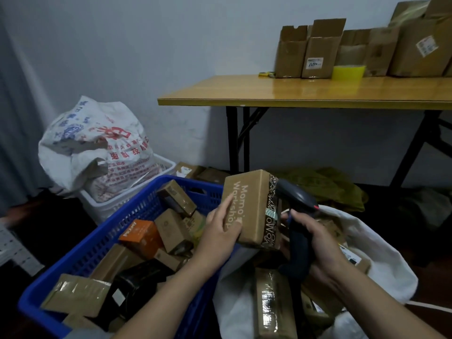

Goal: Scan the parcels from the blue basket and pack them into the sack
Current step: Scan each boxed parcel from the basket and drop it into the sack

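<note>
Behind everything is a pale wall [171,45]. Far left I see a printed bag [97,143], its text too blurred to read. Near left, the blue basket [102,243] is full of parcels [171,228]. The left hand [220,231] holds a brown parcel [249,206] above the basket's right rim. The right hand [315,241] grips the scanner [298,199] over the white sack [381,265], whose bottom is cut off. Far right, a folding table [293,94] carries cardboard boxes [318,52].
</note>
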